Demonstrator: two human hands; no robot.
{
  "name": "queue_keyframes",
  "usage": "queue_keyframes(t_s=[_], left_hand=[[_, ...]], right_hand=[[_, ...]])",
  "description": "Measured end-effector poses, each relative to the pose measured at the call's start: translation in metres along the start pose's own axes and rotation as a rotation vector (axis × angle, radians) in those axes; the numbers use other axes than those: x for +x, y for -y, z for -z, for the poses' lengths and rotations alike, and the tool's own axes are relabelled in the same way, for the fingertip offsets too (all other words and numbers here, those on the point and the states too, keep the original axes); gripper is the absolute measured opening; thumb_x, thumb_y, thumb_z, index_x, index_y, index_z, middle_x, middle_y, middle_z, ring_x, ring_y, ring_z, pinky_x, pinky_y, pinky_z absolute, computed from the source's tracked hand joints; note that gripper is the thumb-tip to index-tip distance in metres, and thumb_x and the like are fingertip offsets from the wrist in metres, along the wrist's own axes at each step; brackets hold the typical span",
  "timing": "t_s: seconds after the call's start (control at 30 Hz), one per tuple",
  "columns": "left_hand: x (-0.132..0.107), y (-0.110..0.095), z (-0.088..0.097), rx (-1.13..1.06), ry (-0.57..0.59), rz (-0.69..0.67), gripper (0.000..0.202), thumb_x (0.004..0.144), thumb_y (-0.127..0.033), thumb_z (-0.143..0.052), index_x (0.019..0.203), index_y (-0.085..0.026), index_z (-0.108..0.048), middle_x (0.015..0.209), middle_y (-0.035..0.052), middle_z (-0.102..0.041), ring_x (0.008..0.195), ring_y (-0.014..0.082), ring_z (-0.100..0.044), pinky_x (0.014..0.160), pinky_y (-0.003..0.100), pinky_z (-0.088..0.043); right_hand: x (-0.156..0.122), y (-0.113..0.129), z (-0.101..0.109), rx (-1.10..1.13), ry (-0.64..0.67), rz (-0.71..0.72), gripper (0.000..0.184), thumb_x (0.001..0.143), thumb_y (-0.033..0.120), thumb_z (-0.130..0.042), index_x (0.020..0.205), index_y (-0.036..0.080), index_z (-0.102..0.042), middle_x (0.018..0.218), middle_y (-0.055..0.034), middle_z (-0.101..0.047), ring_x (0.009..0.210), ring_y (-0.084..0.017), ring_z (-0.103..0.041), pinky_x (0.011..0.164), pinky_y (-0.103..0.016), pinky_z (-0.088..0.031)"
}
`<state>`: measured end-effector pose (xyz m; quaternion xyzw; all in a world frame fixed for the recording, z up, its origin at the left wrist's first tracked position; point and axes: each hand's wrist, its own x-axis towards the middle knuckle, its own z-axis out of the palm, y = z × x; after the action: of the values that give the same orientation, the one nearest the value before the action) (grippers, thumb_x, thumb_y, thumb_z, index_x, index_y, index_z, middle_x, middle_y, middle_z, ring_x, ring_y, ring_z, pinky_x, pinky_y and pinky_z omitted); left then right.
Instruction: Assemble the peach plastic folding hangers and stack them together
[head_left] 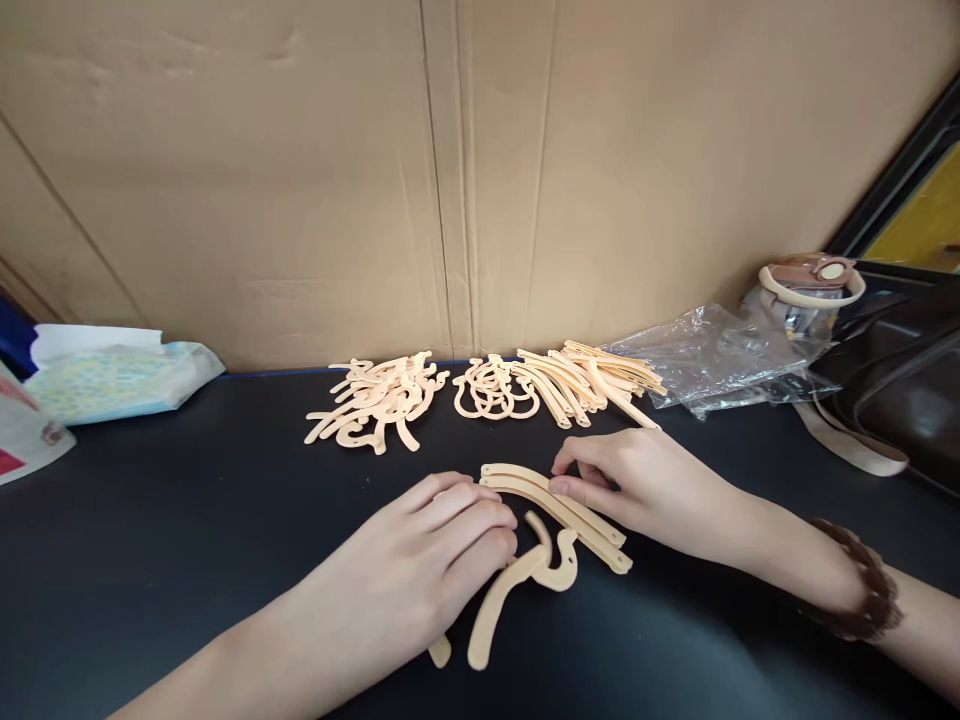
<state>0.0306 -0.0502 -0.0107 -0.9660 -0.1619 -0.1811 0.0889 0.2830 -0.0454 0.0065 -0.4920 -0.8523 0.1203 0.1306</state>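
Pale beige plastic pieces, which look like folding clothes hanger parts, lie on the black table. My left hand (450,545) is closed, fingers curled down over a piece. That beige piece's rounded end (440,652) shows below the palm; the grip itself is hidden. Just right of those fingertips is a hook-shaped hanger part (559,572) with a curved arm (491,615). Two long curved strips (570,512) with holes at their ends lie side by side behind it. My right hand (619,475) rests at the strips, thumb tip on the farther one, thumb and bent forefinger slightly apart.
Against the cardboard wall (337,200) lie a heap of hook parts (386,395), several looped pieces (495,388) and a pile of curved strips (562,385). Clear plastic bags (705,350), a bottle (810,290) and a dark bag (900,370) are right; a tissue pack (127,380) is left.
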Motion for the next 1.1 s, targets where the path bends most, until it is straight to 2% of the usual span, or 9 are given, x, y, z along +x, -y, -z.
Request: queue_keyframes(t_s=[0.17, 0.3, 0.4, 0.5, 0.6, 0.73, 0.87, 1.0, 1.1], left_hand=[[0.001, -0.003, 0.007, -0.151, -0.129, 0.174, 0.021, 0.100, -0.012, -0.039, 0.097, -0.021, -0.057, 0.087, 0.0003, -0.066, 0.076, 0.0141, -0.059, 0.072, 0.028, -0.046], [0.003, -0.006, 0.007, -0.407, -0.227, 0.483, 0.019, 0.100, -0.021, -0.040, 0.095, -0.024, -0.058, 0.079, -0.0018, -0.060, 0.067, 0.0116, -0.057, 0.059, 0.022, -0.044], [0.006, -0.009, 0.007, -0.734, -0.298, 0.761, 0.021, 0.098, -0.037, -0.046, 0.088, -0.024, -0.060, 0.065, -0.0038, -0.054, 0.054, 0.0101, -0.051, 0.048, 0.019, -0.044], [0.011, -0.015, 0.008, -1.238, -0.267, 0.970, 0.024, 0.094, -0.042, -0.050, 0.087, -0.022, -0.061, 0.062, -0.0036, -0.056, 0.051, 0.0095, -0.054, 0.049, 0.020, -0.051], [0.014, -0.021, 0.008, -1.477, -0.254, 1.074, 0.009, 0.090, -0.026, -0.054, 0.092, -0.022, -0.062, 0.069, -0.0027, -0.061, 0.059, 0.0091, -0.059, 0.059, 0.021, -0.055], [0.012, -0.017, 0.004, -1.438, -0.284, 1.007, 0.006, 0.084, -0.022, -0.059, 0.090, -0.022, -0.061, 0.073, -0.0024, -0.060, 0.063, 0.0097, -0.059, 0.060, 0.022, -0.056], [0.013, -0.017, 0.004, -1.402, -0.174, 0.969, 0.009, 0.083, -0.027, -0.063, 0.088, -0.021, -0.058, 0.071, -0.0027, -0.059, 0.062, 0.0109, -0.059, 0.053, 0.020, -0.051], [0.016, -0.030, 0.007, -1.119, -0.104, 0.796, 0.005, 0.083, -0.019, -0.062, 0.084, -0.023, -0.060, 0.074, -0.0035, -0.062, 0.063, 0.0093, -0.060, 0.055, 0.016, -0.048], [0.013, -0.040, 0.006, -0.843, -0.161, 0.591, 0.013, 0.086, -0.013, -0.057, 0.084, -0.024, -0.062, 0.076, -0.0036, -0.064, 0.062, 0.0079, -0.058, 0.055, 0.014, -0.045]], right_hand=[[0.000, 0.000, 0.000, 0.001, 0.008, 0.031, 0.027, 0.099, 0.041, -0.048, 0.096, 0.022, -0.068, 0.061, 0.0037, -0.059, 0.053, -0.012, -0.051, 0.053, -0.025, -0.031], [-0.002, 0.003, -0.002, 0.015, 0.016, 0.059, 0.028, 0.100, 0.041, -0.045, 0.098, 0.023, -0.067, 0.065, 0.0030, -0.061, 0.055, -0.012, -0.054, 0.055, -0.025, -0.033], [-0.005, 0.007, -0.002, 0.091, -0.005, 0.105, 0.028, 0.103, 0.036, -0.040, 0.103, 0.022, -0.063, 0.078, 0.0010, -0.066, 0.065, -0.012, -0.058, 0.061, -0.024, -0.036], [-0.008, 0.012, -0.004, 0.131, -0.011, 0.181, 0.025, 0.103, 0.030, -0.037, 0.098, 0.020, -0.061, 0.082, 0.0002, -0.064, 0.067, -0.012, -0.056, 0.063, -0.023, -0.037], [-0.010, 0.015, -0.008, 0.084, -0.028, 0.246, 0.023, 0.101, 0.031, -0.044, 0.089, 0.019, -0.059, 0.074, 0.0011, -0.057, 0.059, -0.011, -0.047, 0.057, -0.024, -0.033], [-0.013, 0.017, -0.009, 0.123, -0.056, 0.272, 0.023, 0.098, 0.037, -0.053, 0.102, 0.018, -0.064, 0.074, 0.0021, -0.057, 0.062, -0.011, -0.050, 0.061, -0.023, -0.036], [-0.014, 0.022, -0.006, 0.266, -0.024, 0.246, 0.031, 0.096, 0.041, -0.056, 0.116, 0.020, -0.065, 0.073, 0.0031, -0.059, 0.063, -0.010, -0.052, 0.062, -0.021, -0.038], [-0.018, 0.034, -0.009, 0.465, 0.065, 0.213, 0.026, 0.097, 0.039, -0.054, 0.094, 0.019, -0.070, 0.072, 0.0012, -0.061, 0.065, -0.010, -0.053, 0.061, -0.020, -0.039], [-0.024, 0.043, -0.014, 0.577, 0.079, 0.152, 0.033, 0.096, 0.042, -0.053, 0.083, 0.017, -0.071, 0.074, -0.0017, -0.064, 0.066, -0.012, -0.057, 0.060, -0.020, -0.042]])
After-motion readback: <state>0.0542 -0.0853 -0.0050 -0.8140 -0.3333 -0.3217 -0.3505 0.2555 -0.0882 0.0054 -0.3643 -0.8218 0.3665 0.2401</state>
